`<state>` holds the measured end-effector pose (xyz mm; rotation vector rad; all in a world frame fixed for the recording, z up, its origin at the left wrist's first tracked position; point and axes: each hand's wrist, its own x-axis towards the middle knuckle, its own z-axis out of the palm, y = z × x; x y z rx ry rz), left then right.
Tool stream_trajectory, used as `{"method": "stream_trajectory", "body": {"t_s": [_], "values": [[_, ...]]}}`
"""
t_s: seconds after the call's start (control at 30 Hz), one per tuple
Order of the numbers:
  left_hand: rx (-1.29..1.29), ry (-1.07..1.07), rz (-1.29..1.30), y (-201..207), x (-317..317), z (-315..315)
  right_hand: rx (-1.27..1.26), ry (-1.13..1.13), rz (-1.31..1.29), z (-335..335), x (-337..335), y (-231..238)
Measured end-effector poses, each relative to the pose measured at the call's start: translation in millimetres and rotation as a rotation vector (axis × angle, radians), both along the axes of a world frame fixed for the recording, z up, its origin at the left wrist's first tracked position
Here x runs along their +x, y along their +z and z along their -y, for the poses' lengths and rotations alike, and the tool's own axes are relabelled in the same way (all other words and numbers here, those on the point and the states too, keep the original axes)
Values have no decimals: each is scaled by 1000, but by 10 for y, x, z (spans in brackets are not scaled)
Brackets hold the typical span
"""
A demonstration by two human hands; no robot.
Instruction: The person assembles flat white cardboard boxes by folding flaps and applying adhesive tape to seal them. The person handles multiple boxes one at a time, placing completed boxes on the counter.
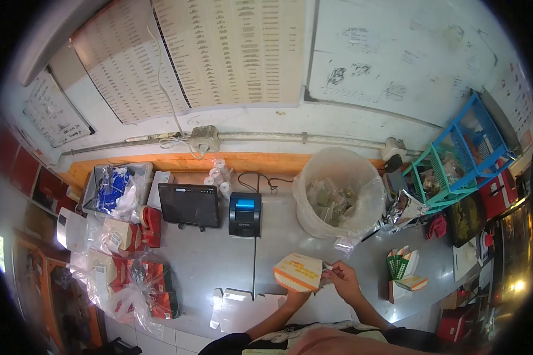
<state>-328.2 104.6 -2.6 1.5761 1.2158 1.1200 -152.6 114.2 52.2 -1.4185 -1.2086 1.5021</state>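
Observation:
A white paper food carton with an orange border and yellow print (pixel 298 273) is held over the front of the grey table. My left hand (pixel 296 299) grips it from below, its fingers mostly hidden beneath the carton. At the carton's right edge, my right hand (pixel 343 281) has its fingers pinched together on a flap. Unfolded white carton blanks (pixel 243 310) lie at the table's front edge, left of and under my forearms. To the right stands another open carton (pixel 400 292), with green dotted pieces (pixel 401 264) upright in it.
Behind my hands stands a big translucent tub (pixel 307 198) of small packets. A black receipt printer (pixel 244 216) and a dark tablet (pixel 189 205) sit at centre-left. Plastic-wrapped red and white boxes (pixel 160 290) occupy the left; green and blue baskets (pixel 435 177) rise at right.

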Motion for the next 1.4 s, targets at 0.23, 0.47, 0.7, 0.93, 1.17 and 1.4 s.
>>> {"method": "stream_trajectory", "body": {"t_s": [0.23, 0.47, 0.7, 0.93, 1.17, 1.4], "values": [[-595, -259, 1363, -909, -71, 113, 380, 213, 181, 349, -158, 343], [182, -65, 42, 1242, 449, 666, 530, -133, -106, 465, 197, 217], [371, 115, -81, 1904, 684, 1087, 335, -207, 401, 985, 853, 599], [-623, -64, 405, 1493, 1159, 1252, 350, -44, 488, 1671, 1157, 762], [-422, -285, 347, 912, 1860, 1836, -185, -466, -401, 2361, 1795, 657], [-370, -306, 302, 960, 2454, 2017, -412, -676, -695, 2671, 2171, 590]]}}
